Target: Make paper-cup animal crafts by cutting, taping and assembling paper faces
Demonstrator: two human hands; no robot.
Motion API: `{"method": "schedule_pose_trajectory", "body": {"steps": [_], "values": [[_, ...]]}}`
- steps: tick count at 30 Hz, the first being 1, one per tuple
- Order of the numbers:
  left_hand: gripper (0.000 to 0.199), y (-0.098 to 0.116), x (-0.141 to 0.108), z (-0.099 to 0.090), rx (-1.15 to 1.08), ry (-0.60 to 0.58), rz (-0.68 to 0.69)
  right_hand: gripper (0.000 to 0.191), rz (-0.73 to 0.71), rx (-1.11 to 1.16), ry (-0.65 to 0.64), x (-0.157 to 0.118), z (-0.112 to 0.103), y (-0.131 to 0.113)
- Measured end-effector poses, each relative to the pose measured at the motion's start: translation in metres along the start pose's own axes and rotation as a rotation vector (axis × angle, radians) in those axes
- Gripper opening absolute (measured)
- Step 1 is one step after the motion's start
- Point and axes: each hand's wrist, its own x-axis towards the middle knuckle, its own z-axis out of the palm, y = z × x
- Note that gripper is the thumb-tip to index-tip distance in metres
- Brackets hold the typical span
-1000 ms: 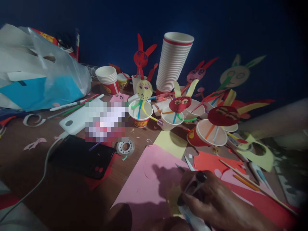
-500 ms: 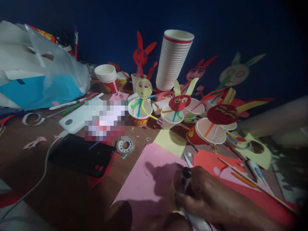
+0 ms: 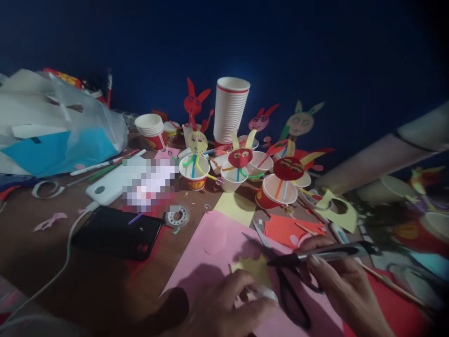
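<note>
My right hand (image 3: 340,276) grips a dark marker (image 3: 338,252) between thumb and fingers, its narrow end pointing left. Beneath it, black-handled scissors (image 3: 293,299) lie on a pink paper sheet (image 3: 192,262), blades apart and pointing away. My left hand (image 3: 224,304) is over the sheet's near part, thumb and fingers curled around a whitish, partly see-through thing (image 3: 267,294) that I cannot make out. Touching those fingers is a jagged yellow paper scrap (image 3: 257,269). A loose pink paper round (image 3: 214,241) rests on the sheet's upper left.
Paper rabbit figures stand in cups (image 3: 194,173) behind the sheet, before a tall cup stack (image 3: 231,110). Left lie a black phone (image 3: 115,231), a white power bank (image 3: 115,180) with a cable, and a tape roll (image 3: 177,216). A pale pipe (image 3: 372,157) slants at right.
My right hand has moved right, and the marker now lies nearly level. My left hand has come further into view. The scissors and yellow scrap are now uncovered. The view has shifted.
</note>
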Motion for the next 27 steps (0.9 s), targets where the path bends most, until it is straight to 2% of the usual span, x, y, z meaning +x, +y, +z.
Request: {"method": "schedule_pose_trajectory", "body": {"steps": [2, 5, 8, 11, 14, 15, 17, 22, 24, 27], "values": [[0.030, -0.001, 0.002, 0.005, -0.016, 0.056, 0.006, 0.015, -0.012, 0.057, 0.106, -0.009, 0.002, 0.004], [0.030, 0.000, 0.003, 0.012, 0.010, 0.191, 0.043, 0.017, -0.052, 0.094, 0.130, -0.018, 0.006, 0.009], [0.032, 0.004, 0.003, 0.017, 0.047, 0.190, 0.048, 0.017, -0.076, 0.167, 0.149, -0.022, 0.009, 0.018], [0.037, 0.008, 0.002, 0.016, -0.014, 0.199, -0.036, 0.016, -0.062, 0.257, 0.209, -0.023, 0.012, 0.027], [0.037, 0.006, 0.002, 0.005, -0.150, 0.333, -0.164, 0.014, -0.091, 0.280, 0.219, -0.026, 0.014, 0.029], [0.038, 0.004, 0.003, -0.001, -0.176, 0.388, -0.207, 0.014, -0.117, 0.256, 0.221, -0.028, 0.015, 0.028], [0.040, -0.002, 0.006, -0.014, -0.193, 0.436, -0.196, 0.016, -0.160, 0.155, 0.226, -0.031, 0.016, 0.025], [0.028, -0.018, 0.019, -0.038, -0.191, 0.570, -0.220, 0.025, -0.239, -0.111, 0.201, -0.032, 0.018, 0.028], [0.023, -0.024, 0.024, -0.041, -0.327, 0.578, -0.292, 0.023, -0.283, -0.180, 0.217, -0.031, 0.018, 0.034], [0.025, -0.034, 0.031, -0.041, -0.710, 0.581, -0.445, 0.022, -0.359, -0.298, 0.245, -0.031, 0.018, 0.040]]}}
